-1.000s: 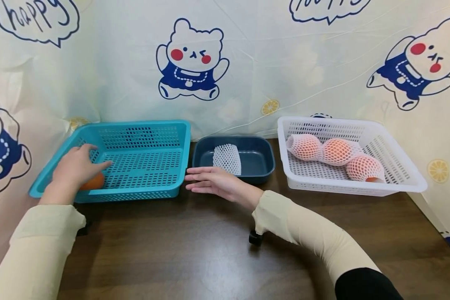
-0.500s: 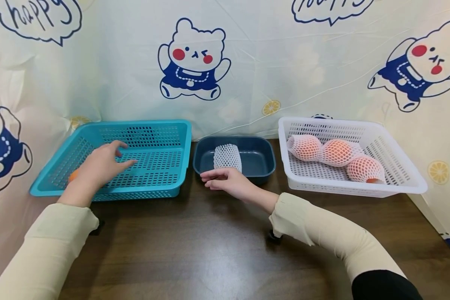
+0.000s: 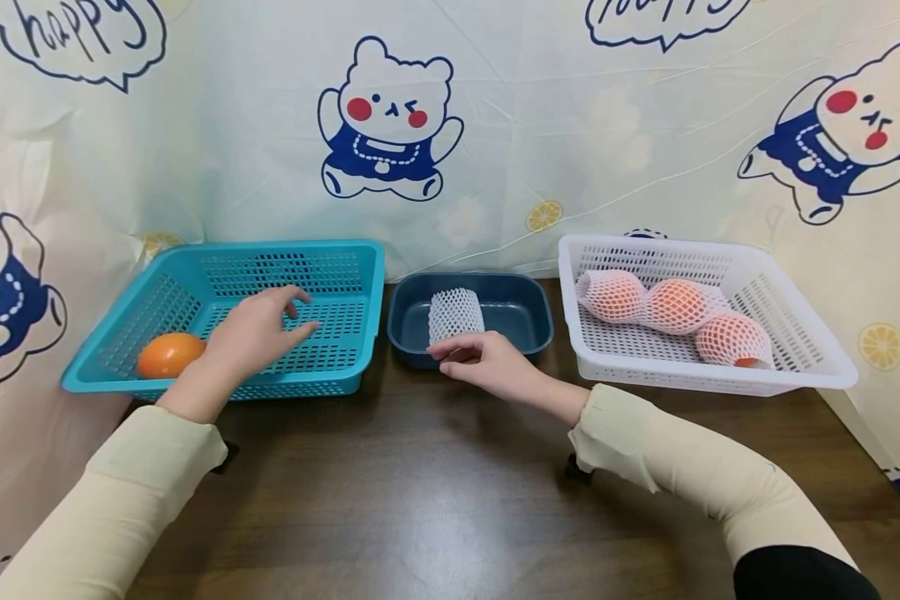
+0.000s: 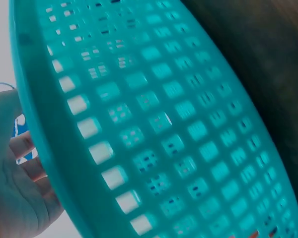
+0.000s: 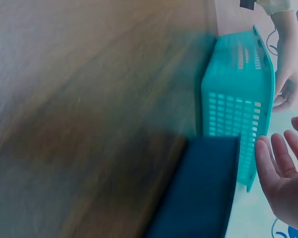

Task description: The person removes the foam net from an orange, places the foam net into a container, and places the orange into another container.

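Note:
My left hand (image 3: 258, 333) hovers over the teal basket (image 3: 371, 317), fingers loosely bent and nothing in its grasp. An orange (image 3: 171, 356) lies in that basket's near left corner, behind my wrist. My right hand (image 3: 491, 362) hangs at the front rim of the dark blue tray (image 3: 525, 321), also holding nothing. A white foam net sleeve (image 3: 456, 312) rests in the tray just beyond its fingertips; whether they touch cannot be told. In the right wrist view the right hand (image 5: 288, 183) has its fingers spread beside the tray wall (image 5: 198, 188).
At the right a white basket (image 3: 720, 379) contains several orange fruits in pink and white foam nets (image 3: 675, 304). A patterned curtain (image 3: 495, 150) hangs behind the containers. The brown wooden table (image 3: 390, 500) extends in front of them.
My left hand has moved right, away from the orange, which now shows fully. The right hand has shifted right from beside the teal basket to in front of the foam net sleeve.

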`<state>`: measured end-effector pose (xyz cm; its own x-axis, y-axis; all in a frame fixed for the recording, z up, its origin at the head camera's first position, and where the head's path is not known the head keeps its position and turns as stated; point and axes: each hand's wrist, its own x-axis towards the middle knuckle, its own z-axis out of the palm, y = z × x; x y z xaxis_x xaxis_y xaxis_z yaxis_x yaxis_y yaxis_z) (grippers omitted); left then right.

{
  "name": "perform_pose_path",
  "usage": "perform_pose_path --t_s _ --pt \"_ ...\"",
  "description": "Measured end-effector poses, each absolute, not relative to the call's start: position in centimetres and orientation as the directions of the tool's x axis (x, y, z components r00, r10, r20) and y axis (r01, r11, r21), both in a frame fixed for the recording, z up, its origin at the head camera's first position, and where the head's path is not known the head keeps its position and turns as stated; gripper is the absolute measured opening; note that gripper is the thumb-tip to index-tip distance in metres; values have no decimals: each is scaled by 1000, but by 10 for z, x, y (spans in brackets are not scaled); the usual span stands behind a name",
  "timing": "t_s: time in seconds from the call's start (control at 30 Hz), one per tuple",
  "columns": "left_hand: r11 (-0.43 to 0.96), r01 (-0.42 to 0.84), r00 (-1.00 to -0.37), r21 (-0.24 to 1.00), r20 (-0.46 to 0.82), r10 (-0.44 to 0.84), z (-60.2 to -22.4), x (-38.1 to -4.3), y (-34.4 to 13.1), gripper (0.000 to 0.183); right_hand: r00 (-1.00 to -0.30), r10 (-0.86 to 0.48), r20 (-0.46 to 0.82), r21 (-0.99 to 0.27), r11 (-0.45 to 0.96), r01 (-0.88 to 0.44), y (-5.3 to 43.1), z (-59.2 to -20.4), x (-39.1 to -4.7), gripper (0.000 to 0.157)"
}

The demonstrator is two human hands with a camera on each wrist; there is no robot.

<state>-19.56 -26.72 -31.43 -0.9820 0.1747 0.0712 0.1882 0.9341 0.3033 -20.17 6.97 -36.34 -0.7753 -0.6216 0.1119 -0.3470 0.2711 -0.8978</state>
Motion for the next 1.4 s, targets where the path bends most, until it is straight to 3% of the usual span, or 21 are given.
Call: perform_pose_path --t_s 1.0,1.4 --pt "839 315 -949 444 136 284 -314 -203 -164 30 -862 -464 206 -856 342 -388 148 -340 -213 27" --pt "676 282 -948 681 88 306 -320 -207 -130 27 -889 -418 185 -808 451 -380 177 -325 -218 28"
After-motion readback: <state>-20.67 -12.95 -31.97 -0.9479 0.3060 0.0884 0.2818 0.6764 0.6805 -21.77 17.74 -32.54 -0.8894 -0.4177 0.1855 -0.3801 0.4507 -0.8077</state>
